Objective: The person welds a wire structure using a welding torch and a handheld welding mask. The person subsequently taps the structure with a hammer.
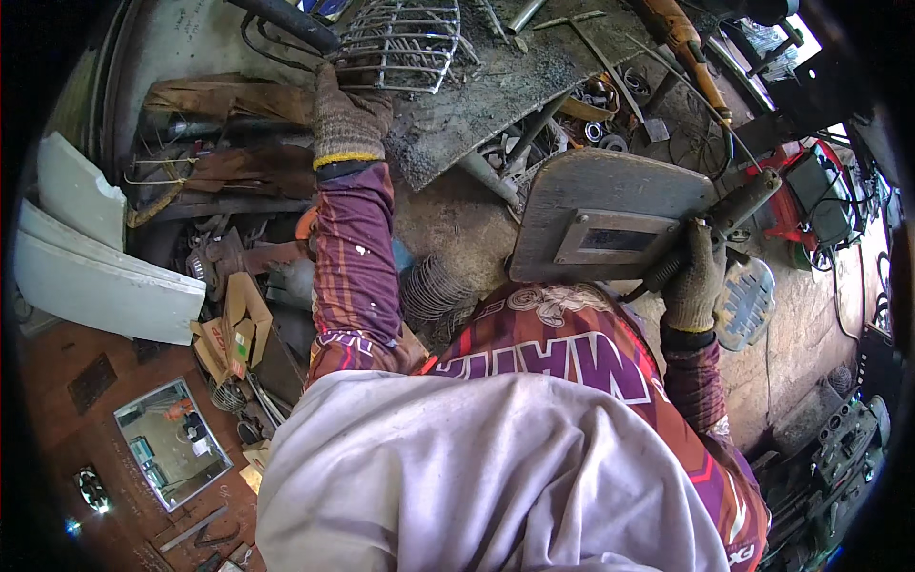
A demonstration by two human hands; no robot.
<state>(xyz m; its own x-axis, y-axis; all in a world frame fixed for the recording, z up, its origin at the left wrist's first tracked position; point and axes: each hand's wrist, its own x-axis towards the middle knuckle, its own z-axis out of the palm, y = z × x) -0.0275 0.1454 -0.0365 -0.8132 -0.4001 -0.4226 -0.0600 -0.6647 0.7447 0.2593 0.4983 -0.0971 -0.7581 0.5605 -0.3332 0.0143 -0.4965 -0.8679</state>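
The wire grid (405,46), a bowed lattice of bright metal bars, sits at the top of the view over the far left end of the grimy table (448,133). The gloved left hand (351,119) is at its near left edge, beside a dark tube (295,27); the fingers point away and their tips are hidden, so I can't tell how far they are spread or whether they pinch a bar.

The gloved right hand (694,286) is curled firmly around an electrode holder (748,202), its fingers bent over the handle, with a thin rod (745,153) slanting up and left from the head. A hand shield (620,195) with a dark window leans against that hand (whether its handle shares the same fist, I can't tell).

The table's near edge runs diagonally, and a patch of brown floor (438,217) shows between it and the torso. The shield's left edge stands apart from the table corner. Past the right hand sits a red and black machine (810,195); an orange power tool (675,36) lies beyond the shield. Leftward, coiled wire (437,289), cardboard boxes (238,329) and white curved panels (105,276) crowd the left forearm's side.
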